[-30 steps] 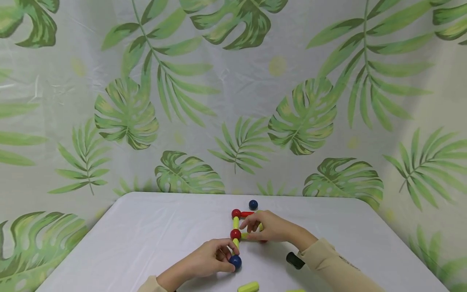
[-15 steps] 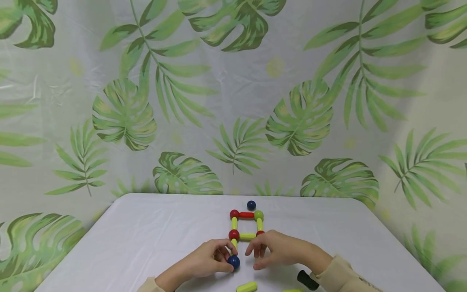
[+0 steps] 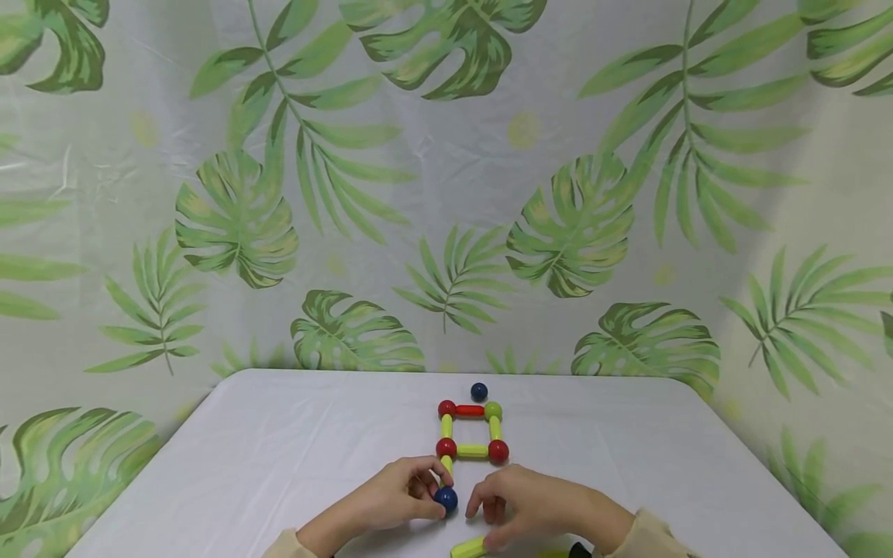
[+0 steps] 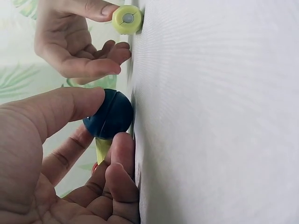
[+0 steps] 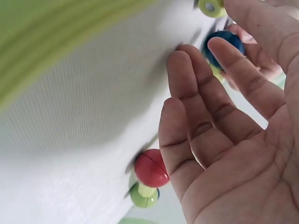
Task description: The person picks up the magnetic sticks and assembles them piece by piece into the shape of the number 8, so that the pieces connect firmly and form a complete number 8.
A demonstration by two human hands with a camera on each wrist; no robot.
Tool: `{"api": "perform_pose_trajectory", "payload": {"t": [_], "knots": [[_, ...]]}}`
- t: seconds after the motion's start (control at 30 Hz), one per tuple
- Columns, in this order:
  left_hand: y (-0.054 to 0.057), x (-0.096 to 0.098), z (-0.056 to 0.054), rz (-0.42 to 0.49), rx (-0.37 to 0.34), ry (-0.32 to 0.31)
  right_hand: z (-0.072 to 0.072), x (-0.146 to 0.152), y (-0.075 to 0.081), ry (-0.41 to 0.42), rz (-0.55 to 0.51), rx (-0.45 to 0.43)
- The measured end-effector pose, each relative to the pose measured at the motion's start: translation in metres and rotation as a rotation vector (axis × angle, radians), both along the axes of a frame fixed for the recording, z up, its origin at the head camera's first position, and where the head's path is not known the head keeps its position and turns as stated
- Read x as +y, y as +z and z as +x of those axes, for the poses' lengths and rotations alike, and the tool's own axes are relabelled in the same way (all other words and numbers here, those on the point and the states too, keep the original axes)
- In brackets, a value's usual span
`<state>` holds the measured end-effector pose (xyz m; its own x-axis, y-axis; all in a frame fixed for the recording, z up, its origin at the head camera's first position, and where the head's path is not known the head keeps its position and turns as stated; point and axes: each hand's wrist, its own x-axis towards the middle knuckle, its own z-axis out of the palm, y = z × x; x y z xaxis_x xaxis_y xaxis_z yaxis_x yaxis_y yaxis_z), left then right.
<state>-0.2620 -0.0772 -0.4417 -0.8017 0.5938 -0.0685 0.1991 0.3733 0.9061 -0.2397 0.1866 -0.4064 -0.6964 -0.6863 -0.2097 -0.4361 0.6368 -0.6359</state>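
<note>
My left hand pinches a blue magnetic ball between thumb and fingers on the table. From that ball a yellow-green rod runs back to a red ball, one corner of a square of balls and rods. To the right, my right hand hovers low with its fingers loosely bent. Its thumb touches a loose yellow-green rod; in the left wrist view this rod shows its end with a metal tip. The right wrist view has the relaxed fingers holding nothing.
The square's other corners are a red ball, a green ball and a red ball. A red rod forms its far side. Behind it lies a dark blue ball. Another yellow-green piece shows at the bottom edge.
My right hand has come away from the square toward the table's front, down to the loose yellow-green rod, uncovering the square's right side. My left hand stays on the blue ball.
</note>
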Motion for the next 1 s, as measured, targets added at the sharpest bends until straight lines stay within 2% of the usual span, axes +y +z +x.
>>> {"api": "perform_pose_trajectory", "payload": {"t": [0.2, 0.47, 0.77, 1.0], "knots": [[-0.0004, 0.0005, -0.0005, 0.006, -0.009, 0.0, 0.0064, -0.0025, -0.0027, -0.021, -0.012, -0.035], [-0.0045, -0.0006, -0.0026, 0.008, -0.006, 0.002, 0.0074, -0.005, -0.0061, 0.038, 0.006, 0.031], [-0.0033, -0.0001, -0.0007, 0.015, -0.011, 0.005, 0.0087, -0.0057, -0.0058, -0.007, 0.011, 0.019], [-0.0049, -0.0003, -0.0038, 0.002, 0.001, -0.009, 0.0055, -0.0005, -0.0039, -0.029, 0.002, -0.004]]}}
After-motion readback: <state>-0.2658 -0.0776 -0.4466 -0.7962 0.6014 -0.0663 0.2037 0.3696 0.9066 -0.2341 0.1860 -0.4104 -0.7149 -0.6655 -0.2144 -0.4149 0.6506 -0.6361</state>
